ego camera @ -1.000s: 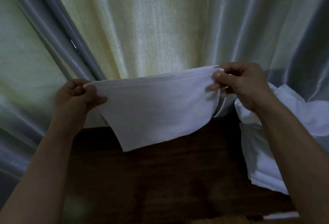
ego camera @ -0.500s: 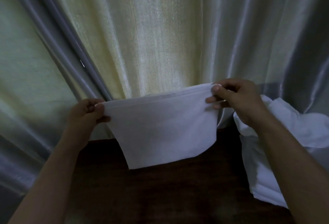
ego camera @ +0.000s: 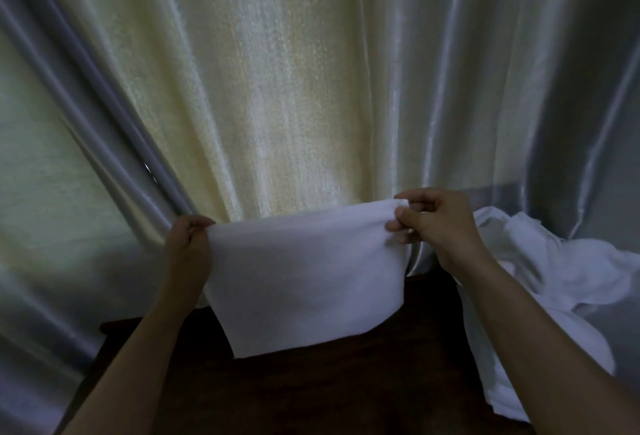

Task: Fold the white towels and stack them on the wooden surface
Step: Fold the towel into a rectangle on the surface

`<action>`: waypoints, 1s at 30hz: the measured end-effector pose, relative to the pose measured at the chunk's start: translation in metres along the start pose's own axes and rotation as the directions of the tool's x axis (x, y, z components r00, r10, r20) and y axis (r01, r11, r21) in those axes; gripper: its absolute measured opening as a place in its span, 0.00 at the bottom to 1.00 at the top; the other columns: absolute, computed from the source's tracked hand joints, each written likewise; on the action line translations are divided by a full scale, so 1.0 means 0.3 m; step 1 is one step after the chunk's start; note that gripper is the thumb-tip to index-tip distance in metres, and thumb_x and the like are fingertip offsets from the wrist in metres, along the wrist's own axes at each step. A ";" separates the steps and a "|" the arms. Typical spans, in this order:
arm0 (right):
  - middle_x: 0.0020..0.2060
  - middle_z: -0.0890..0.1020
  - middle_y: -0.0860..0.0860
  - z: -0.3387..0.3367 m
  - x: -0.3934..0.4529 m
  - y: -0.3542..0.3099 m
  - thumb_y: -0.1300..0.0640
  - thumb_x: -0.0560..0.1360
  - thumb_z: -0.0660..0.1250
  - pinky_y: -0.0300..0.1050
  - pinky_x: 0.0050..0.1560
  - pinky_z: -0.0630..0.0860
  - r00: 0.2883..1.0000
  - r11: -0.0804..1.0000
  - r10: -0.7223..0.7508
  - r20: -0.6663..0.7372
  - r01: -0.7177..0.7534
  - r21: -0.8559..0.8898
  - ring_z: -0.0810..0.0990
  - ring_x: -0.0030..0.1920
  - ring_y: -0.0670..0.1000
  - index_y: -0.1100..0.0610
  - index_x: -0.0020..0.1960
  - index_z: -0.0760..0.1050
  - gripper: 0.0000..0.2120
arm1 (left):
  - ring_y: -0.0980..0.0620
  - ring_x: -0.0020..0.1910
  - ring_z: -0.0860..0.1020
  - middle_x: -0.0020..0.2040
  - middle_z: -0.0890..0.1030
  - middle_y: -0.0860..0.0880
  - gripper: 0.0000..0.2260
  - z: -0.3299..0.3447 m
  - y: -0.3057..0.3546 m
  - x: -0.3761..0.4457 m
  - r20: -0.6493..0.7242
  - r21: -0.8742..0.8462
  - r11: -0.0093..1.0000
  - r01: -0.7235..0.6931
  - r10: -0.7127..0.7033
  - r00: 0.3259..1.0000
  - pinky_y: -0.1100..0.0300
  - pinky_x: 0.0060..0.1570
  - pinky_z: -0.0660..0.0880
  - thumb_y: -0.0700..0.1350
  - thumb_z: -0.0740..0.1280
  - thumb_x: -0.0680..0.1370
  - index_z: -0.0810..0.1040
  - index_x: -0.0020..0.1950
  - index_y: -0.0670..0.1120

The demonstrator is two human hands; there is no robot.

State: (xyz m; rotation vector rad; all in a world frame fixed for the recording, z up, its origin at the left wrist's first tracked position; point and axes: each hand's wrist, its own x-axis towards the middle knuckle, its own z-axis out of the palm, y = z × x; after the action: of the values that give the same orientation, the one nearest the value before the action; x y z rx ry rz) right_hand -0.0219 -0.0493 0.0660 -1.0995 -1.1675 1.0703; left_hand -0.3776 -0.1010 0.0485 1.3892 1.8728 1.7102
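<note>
A folded white towel (ego camera: 304,275) hangs in the air above the dark wooden surface (ego camera: 311,396). My left hand (ego camera: 188,244) pinches its upper left corner and my right hand (ego camera: 436,223) pinches its upper right corner, stretching the top edge between them. The towel's lower edge dangles just over the wood. A heap of loose white towels (ego camera: 554,282) lies on the right side of the surface, partly hidden behind my right forearm.
A shiny cream and grey curtain (ego camera: 277,88) hangs right behind the wooden surface and fills the upper view. The surface's left edge (ego camera: 104,330) meets the curtain folds.
Both hands and the towel sit lower in the view than before, the camera having tilted up. My hands have moved a little closer together. The grip on both corners is unchanged.
</note>
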 end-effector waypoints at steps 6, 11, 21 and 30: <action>0.31 0.83 0.46 0.084 -0.001 -0.042 0.58 0.67 0.80 0.43 0.36 0.78 0.981 0.887 -0.188 -0.043 0.151 -0.436 0.81 0.31 0.44 0.46 0.44 0.80 0.12 | 0.53 0.40 0.76 0.41 0.79 0.52 0.08 0.106 0.152 0.033 0.198 0.279 0.924 -0.261 0.211 0.957 0.59 0.39 0.68 0.49 0.58 0.78 0.76 0.44 0.50; 0.35 0.83 0.40 0.191 -0.041 -0.100 0.55 0.67 0.79 0.39 0.35 0.72 0.960 0.753 -0.202 0.192 0.278 -0.596 0.79 0.37 0.36 0.40 0.52 0.68 0.24 | 0.62 0.50 0.79 0.54 0.82 0.57 0.21 0.235 0.313 -0.009 0.603 0.193 0.777 -0.599 0.387 0.697 0.63 0.49 0.74 0.61 0.72 0.74 0.77 0.65 0.56; 0.35 0.86 0.46 0.201 -0.047 -0.156 0.57 0.66 0.82 0.33 0.36 0.75 0.945 0.903 -0.088 0.313 0.209 -0.376 0.84 0.37 0.41 0.49 0.55 0.72 0.24 | 0.70 0.39 0.78 0.36 0.79 0.72 0.13 0.279 0.318 0.013 0.702 -0.001 0.802 -0.598 0.426 0.571 0.77 0.40 0.69 0.42 0.77 0.73 0.78 0.43 0.59; 0.43 0.86 0.63 0.145 -0.095 0.061 0.57 0.82 0.66 0.62 0.57 0.79 0.958 0.995 -0.035 0.283 0.060 -0.081 0.85 0.46 0.61 0.67 0.50 0.80 0.12 | 0.60 0.45 0.82 0.45 0.85 0.53 0.05 0.220 0.336 0.118 0.719 -0.070 0.596 -0.800 0.586 0.374 0.70 0.49 0.74 0.36 0.73 0.72 0.87 0.46 0.43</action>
State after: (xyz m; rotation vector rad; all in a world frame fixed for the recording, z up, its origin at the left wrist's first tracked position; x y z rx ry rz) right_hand -0.0688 -0.0711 0.0467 -1.0027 -1.4720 1.1740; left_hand -0.3014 -0.0467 0.1322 2.7784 1.1269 0.8194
